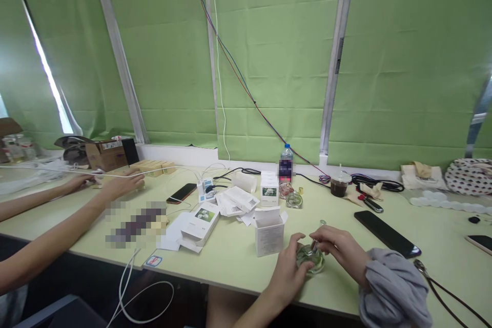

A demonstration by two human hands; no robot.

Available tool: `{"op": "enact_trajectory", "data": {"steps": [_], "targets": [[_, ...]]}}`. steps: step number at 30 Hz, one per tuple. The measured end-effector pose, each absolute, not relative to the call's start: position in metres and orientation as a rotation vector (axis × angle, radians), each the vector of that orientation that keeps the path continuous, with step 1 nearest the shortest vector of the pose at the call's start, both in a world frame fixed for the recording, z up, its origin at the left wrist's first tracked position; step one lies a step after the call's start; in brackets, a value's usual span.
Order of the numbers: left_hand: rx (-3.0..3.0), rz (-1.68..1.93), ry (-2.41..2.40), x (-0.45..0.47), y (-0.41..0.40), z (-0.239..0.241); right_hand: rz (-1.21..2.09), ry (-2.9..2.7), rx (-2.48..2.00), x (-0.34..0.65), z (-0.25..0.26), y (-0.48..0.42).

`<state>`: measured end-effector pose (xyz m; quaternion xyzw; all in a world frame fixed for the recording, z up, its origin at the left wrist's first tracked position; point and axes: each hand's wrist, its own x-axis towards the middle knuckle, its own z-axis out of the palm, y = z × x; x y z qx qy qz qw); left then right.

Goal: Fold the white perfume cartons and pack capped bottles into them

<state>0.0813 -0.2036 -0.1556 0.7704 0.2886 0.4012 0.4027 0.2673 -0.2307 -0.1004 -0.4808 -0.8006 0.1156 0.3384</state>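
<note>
A round, flat glass bottle with green contents sits at the table's front edge. My left hand grips it from the left, thumb and fingers around its side. Over the bottle's top, my right hand is closed in a pinch on a small silvery part, which the fingers partly hide. Just beyond lies a small pale green, clear piece. An open white carton stands upright, left of my hands.
Flattened white cartons, a phone and a power strip lie to the left. A co-worker's arms reach in there. Similar glass bottles, a drink cup and a large black phone are behind and right.
</note>
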Motion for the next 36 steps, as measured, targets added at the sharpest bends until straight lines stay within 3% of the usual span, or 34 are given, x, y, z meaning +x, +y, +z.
{"op": "enact_trajectory", "data": {"steps": [36], "targets": [[1.950,0.915,0.737,0.081,-0.204,-0.150,0.290,-1.970,-1.389,0.275,-0.115,-0.222]]}}
